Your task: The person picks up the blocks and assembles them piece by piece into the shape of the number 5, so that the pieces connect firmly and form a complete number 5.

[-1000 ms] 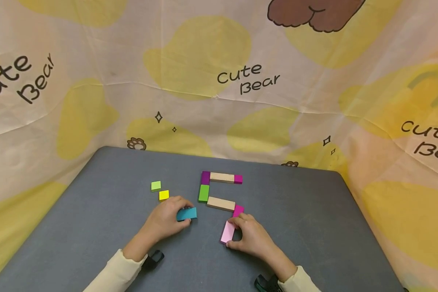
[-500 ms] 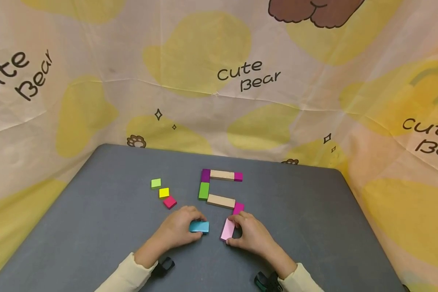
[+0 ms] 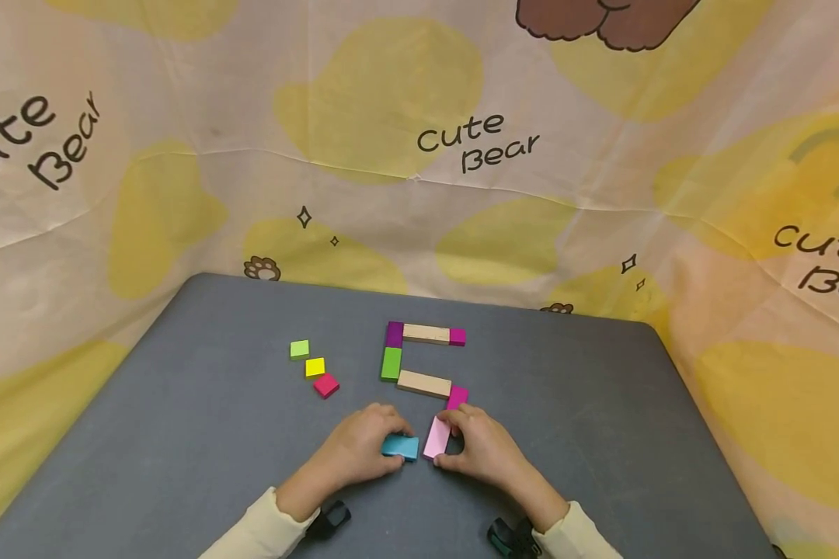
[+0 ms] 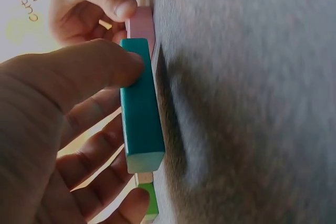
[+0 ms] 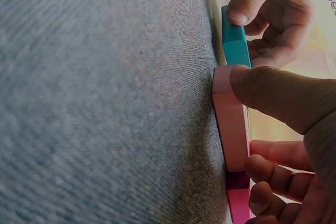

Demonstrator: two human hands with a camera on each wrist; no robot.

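Observation:
My left hand (image 3: 360, 444) pinches a blue block (image 3: 401, 447) between thumb and fingers; in the left wrist view the blue block (image 4: 142, 108) looks slightly raised off the table, above its shadow. Just right of it, my right hand (image 3: 485, 446) grips a light pink block (image 3: 436, 439) by its two ends. The pink block's far end meets a magenta block (image 3: 457, 397). From there a wooden block (image 3: 424, 383), a green block (image 3: 391, 364), a purple block (image 3: 395, 335), another wooden block (image 3: 426, 334) and a small magenta cube (image 3: 457, 337) run on in a bent line.
Left of the line lie a lime cube (image 3: 299, 350), a yellow cube (image 3: 315, 368) and a red cube (image 3: 326, 386). All rest on a grey table (image 3: 601, 435). A patterned cloth (image 3: 391, 101) hangs behind and at the sides.
My left hand has carried the blue block right and nearer to me, up close to the pink block. The red cube, hidden before, came into view. My right hand stays on the pink block.

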